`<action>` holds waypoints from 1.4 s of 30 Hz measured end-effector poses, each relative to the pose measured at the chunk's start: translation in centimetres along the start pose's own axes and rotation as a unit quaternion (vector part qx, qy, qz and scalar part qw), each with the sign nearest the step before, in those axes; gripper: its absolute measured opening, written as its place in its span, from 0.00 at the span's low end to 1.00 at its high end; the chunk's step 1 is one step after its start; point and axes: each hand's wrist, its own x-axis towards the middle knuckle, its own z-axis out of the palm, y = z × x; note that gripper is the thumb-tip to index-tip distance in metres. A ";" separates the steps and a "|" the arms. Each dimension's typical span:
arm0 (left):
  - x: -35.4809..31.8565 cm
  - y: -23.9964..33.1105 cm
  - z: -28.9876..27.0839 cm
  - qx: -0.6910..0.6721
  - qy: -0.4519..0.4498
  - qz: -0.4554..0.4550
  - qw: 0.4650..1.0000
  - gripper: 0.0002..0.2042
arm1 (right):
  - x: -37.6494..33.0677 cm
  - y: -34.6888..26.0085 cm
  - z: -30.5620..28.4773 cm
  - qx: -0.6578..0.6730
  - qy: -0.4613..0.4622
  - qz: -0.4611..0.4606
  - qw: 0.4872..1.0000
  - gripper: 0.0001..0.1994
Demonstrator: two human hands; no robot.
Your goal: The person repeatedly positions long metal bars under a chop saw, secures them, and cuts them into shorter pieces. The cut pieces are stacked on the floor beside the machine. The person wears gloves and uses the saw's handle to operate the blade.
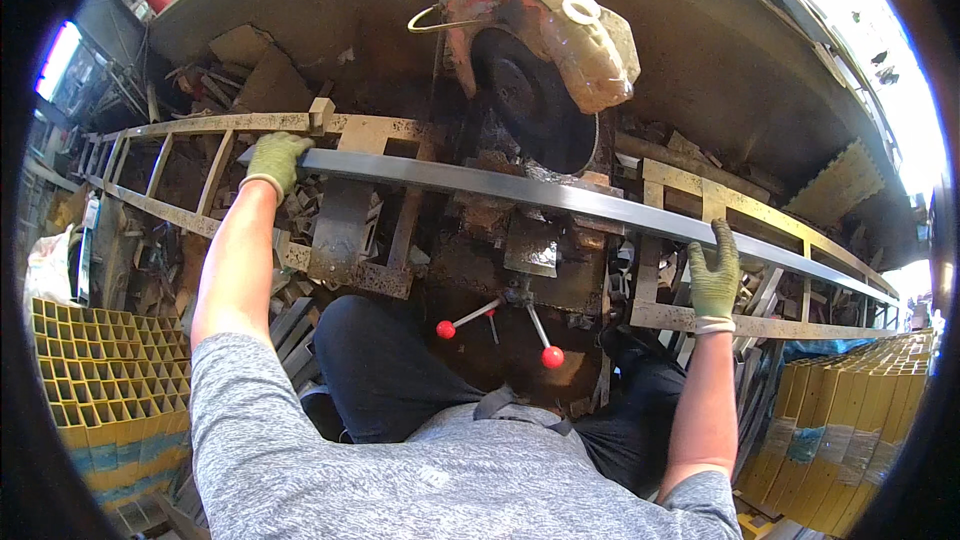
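Observation:
A long grey metal tube [480, 182] runs from left to right across the saw bed and slopes toward the far right. My left hand [273, 160], in a yellow-green glove, is closed round the tube near its left end. My right hand [712, 283], gloved alike, lies against the tube's near edge with fingers apart, one finger reaching over its top. Between my hands stands a cut-off saw with a dark round disc [530, 100] under a worn, reddish-brown guard [575, 40]. The disc is behind the tube. Below it, a clamp handle [515, 305] has red ball knobs.
Ladder-like metal support frames stretch left [215, 175] and right [790, 235] of the saw. Bundled yellow-edged square tubes are stacked at lower left [110, 380] and lower right [850, 420]. Metal offcuts [295, 325] lie beneath. A brown wall [330, 30] rises behind the saw.

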 end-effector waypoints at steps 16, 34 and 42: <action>1.8 18.3 -7.5 -0.222 -0.006 0.204 0.953 0.32 | 5.9 3.3 3.2 -0.098 -0.178 -0.063 0.977 0.33; 1.6 14.6 -8.2 -0.275 -0.036 0.217 0.936 0.44 | 3.4 3.0 3.3 -0.061 -0.161 -0.097 0.980 0.36; 0.7 8.5 -2.2 -0.226 0.024 0.163 0.960 0.33 | 2.8 -1.7 5.8 -0.038 -0.180 -0.122 0.975 0.34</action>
